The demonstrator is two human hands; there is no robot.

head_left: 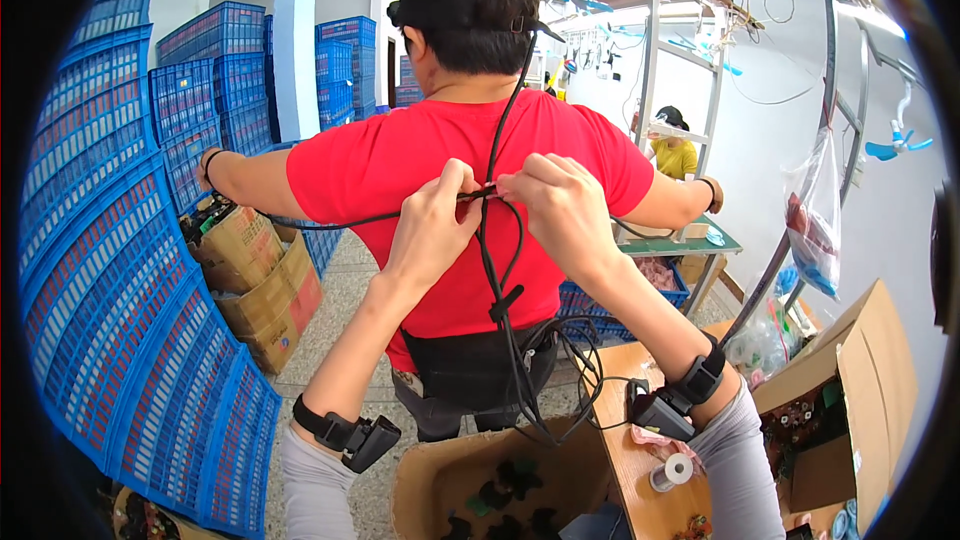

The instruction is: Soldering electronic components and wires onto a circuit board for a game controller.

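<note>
A person in a red shirt [380, 165] and black cap stands with back to me, arms spread wide. Black cables [489, 255] run down from the cap over the back, with side strands toward both arms. Level with the upper back, my left hand [428, 230] pinches the black cables where they cross. My right hand [562, 208] is closed at the same crossing, its fingertips close to the left ones. What exactly lies between the fingertips is partly hidden. Lower down, a black strap [506, 304] wraps the bundle, which hangs in loose loops.
Blue crates [120, 270] are stacked along the left, beside cardboard boxes [265, 290]. Below me stands a bin [430, 475] with dark pieces. At right, a wooden table [625, 400] carries a spool [671, 472] and an open carton [860, 380]. Another person [675, 155] sits farther back.
</note>
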